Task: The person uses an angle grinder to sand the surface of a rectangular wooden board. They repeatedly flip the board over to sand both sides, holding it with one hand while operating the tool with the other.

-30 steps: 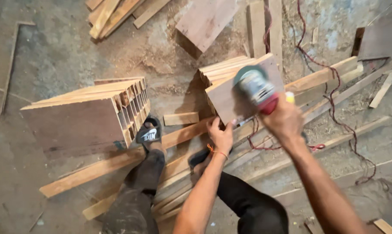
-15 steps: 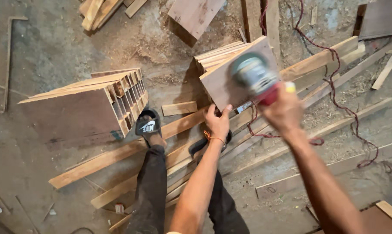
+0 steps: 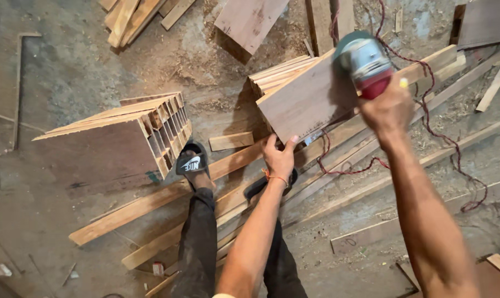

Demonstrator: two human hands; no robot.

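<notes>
On the far upper corner of the slatted wooden box [image 3: 302, 102], an angle grinder [image 3: 363, 60] with a grey head and red body, gripped by the right hand [image 3: 390, 107], fingers wrapped tight round the body. At the box's near lower corner, the left hand [image 3: 278, 157], fingers spread apart and pressed against the flat brown face, thumb up along the edge. Box itself tilted, propped on long wooden planks [image 3: 161, 201] that run slantwise across the dusty floor [image 3: 56, 66]. Trailing from the grinder past the box's right side, a twisted red cord [image 3: 426, 105], looping over the planks. Left of the box and well apart from it, a second slatted box [image 3: 114, 143] lying on its side, open cells facing the first. Between the two boxes, a short wood block [image 3: 231, 141] and a black sandal [image 3: 192, 164] on a foot set on a plank. Beyond the box, farther off, a loose board [image 3: 250, 22] and a heap of offcuts [image 3: 139, 14] amid sawdust.
</notes>
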